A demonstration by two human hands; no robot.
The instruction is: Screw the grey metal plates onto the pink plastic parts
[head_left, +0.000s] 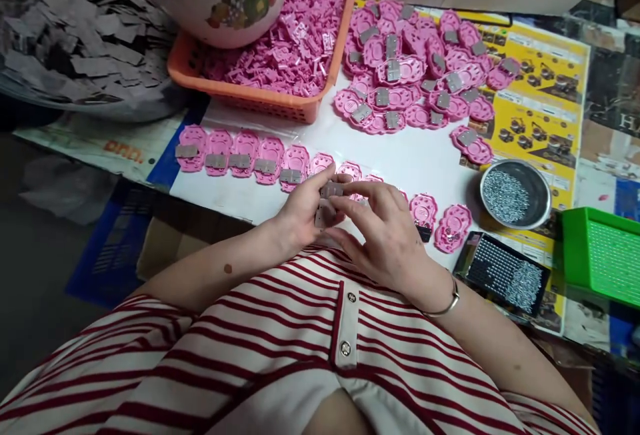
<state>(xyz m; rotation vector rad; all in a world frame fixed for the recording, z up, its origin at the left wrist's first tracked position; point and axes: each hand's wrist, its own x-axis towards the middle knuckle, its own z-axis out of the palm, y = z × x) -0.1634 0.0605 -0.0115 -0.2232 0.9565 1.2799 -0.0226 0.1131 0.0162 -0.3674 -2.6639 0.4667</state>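
Note:
My left hand (303,213) is curled around a few small grey plates (327,212), at the near edge of the table. The fingertips of my right hand (387,231) are bent together onto the same plates from the right. Just beyond both hands runs a row of pink plastic casings (245,151). Several at the left end each carry a grey plate (265,167). Toward the right end, one casing (424,211) has a dark piece at its near end, and the last casing (453,228) shows small shiny bits. My hands partly hide the middle of the row.
An orange basket (260,100) of small pink parts bears an enamel bowl (240,8). Loose grey plates (95,41) fill a container at left. Pink casings with plates (400,75) lie heaped behind. At right are a screw bowl (543,191), a black screw tray (480,268) and a green tray (575,248).

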